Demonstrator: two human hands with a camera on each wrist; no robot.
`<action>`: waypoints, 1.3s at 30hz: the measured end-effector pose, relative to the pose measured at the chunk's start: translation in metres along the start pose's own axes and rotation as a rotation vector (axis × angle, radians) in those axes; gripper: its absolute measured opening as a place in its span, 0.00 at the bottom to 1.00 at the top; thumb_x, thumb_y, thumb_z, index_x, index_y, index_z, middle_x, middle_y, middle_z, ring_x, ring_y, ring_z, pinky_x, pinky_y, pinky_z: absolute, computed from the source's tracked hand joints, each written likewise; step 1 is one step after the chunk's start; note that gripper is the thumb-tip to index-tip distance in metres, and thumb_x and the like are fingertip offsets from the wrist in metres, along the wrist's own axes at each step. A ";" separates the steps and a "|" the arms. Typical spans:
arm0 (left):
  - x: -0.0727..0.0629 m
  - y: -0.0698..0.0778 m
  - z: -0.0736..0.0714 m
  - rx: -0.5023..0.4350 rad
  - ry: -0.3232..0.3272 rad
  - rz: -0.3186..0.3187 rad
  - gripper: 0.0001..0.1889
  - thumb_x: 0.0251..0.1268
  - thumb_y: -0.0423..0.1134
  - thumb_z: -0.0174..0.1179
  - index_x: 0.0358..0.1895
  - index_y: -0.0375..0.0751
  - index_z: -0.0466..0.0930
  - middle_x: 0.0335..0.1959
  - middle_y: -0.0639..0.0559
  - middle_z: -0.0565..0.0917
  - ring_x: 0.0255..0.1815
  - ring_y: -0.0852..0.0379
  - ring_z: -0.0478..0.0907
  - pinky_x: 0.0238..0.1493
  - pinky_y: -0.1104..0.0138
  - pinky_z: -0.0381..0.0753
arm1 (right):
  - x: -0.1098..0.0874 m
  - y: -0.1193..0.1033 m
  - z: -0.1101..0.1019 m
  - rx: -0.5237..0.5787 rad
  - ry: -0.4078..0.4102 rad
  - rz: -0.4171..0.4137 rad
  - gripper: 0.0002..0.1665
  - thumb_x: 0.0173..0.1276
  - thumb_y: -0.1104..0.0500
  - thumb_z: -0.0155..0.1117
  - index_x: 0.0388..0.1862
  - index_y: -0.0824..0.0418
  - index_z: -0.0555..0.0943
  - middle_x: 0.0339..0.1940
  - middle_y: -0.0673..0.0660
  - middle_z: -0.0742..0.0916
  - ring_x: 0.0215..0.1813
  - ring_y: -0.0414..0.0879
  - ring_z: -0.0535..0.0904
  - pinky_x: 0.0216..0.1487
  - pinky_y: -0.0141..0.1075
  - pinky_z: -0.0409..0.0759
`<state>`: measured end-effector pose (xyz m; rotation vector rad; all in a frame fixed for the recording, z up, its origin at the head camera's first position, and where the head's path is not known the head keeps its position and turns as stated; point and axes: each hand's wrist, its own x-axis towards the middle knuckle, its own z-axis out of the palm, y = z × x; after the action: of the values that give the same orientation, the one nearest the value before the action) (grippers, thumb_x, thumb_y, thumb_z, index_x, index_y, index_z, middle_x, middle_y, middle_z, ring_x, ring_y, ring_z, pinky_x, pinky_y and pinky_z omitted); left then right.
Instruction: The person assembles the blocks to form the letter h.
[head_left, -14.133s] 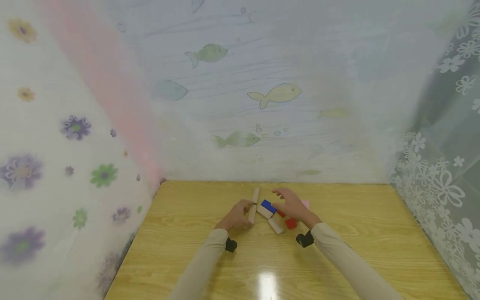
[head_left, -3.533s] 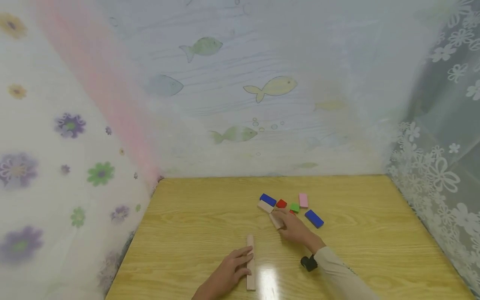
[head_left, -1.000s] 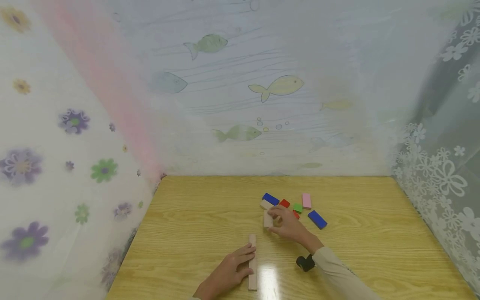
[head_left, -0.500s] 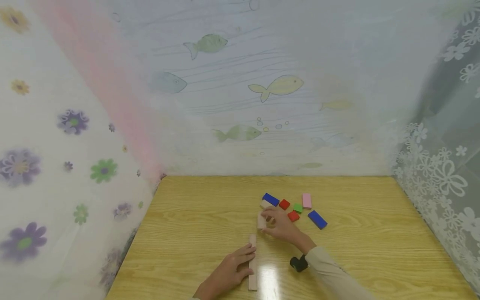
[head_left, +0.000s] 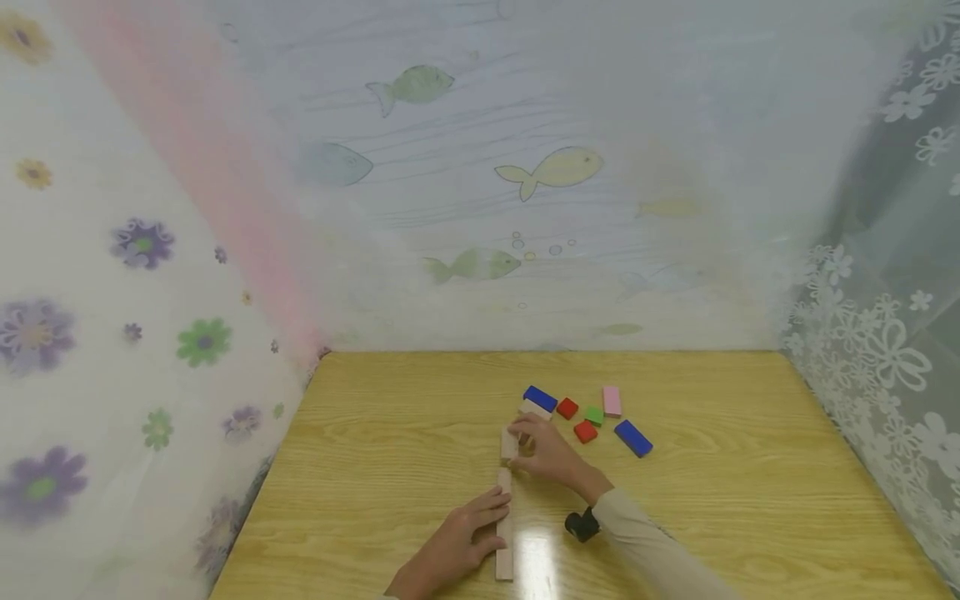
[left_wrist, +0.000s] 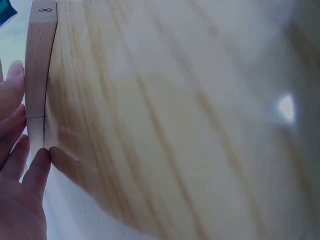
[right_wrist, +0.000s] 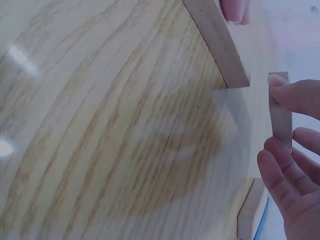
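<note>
My left hand (head_left: 457,537) rests its extended fingers and thumb against a row of pale wooden blocks (head_left: 504,562) laid end to end. In the left wrist view a seam divides the row (left_wrist: 39,70), and its near end bears a dark figure like an 8. My right hand (head_left: 551,454) pinches another plain wooden block (head_left: 508,444) between thumb and fingers, just beyond the row's far end. A gap separates this held block (right_wrist: 281,117) from the row (right_wrist: 220,42) in the right wrist view.
Behind the right hand lie a wooden block (head_left: 536,409), partly hidden, and a blue block (head_left: 541,397). To the right are two red pieces (head_left: 567,407), a green one (head_left: 594,416), a pink block (head_left: 612,402) and another blue block (head_left: 633,438). Printed curtains surround the wooden table (head_left: 360,450).
The row and left hand have come nearer since the oldest frame, then stayed put. My right hand has taken hold of a loose wooden block and carried it left toward the row's far end.
</note>
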<state>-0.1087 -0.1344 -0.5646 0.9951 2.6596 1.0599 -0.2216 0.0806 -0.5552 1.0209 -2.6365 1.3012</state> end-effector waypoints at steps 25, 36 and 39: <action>0.001 -0.001 0.002 0.004 0.015 0.027 0.24 0.65 0.43 0.59 0.61 0.35 0.73 0.67 0.47 0.69 0.70 0.50 0.61 0.64 0.55 0.67 | 0.006 0.001 0.012 0.022 -0.019 0.036 0.27 0.55 0.60 0.74 0.51 0.71 0.79 0.49 0.59 0.79 0.52 0.55 0.77 0.41 0.37 0.79; 0.001 -0.001 0.002 0.009 0.023 0.042 0.23 0.65 0.42 0.59 0.61 0.35 0.74 0.67 0.47 0.69 0.70 0.50 0.61 0.64 0.55 0.68 | 0.006 0.002 0.011 0.004 -0.046 0.023 0.24 0.57 0.61 0.72 0.51 0.70 0.79 0.46 0.58 0.80 0.40 0.47 0.76 0.39 0.34 0.79; 0.001 -0.001 0.002 0.000 0.022 0.036 0.23 0.65 0.42 0.60 0.61 0.36 0.74 0.67 0.47 0.69 0.70 0.50 0.61 0.64 0.55 0.68 | 0.006 0.002 0.012 -0.028 -0.036 -0.003 0.22 0.57 0.63 0.71 0.49 0.70 0.80 0.45 0.59 0.81 0.42 0.49 0.77 0.42 0.38 0.80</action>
<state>-0.1094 -0.1334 -0.5670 1.0406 2.6686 1.0844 -0.2249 0.0698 -0.5623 1.0541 -2.6702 1.2530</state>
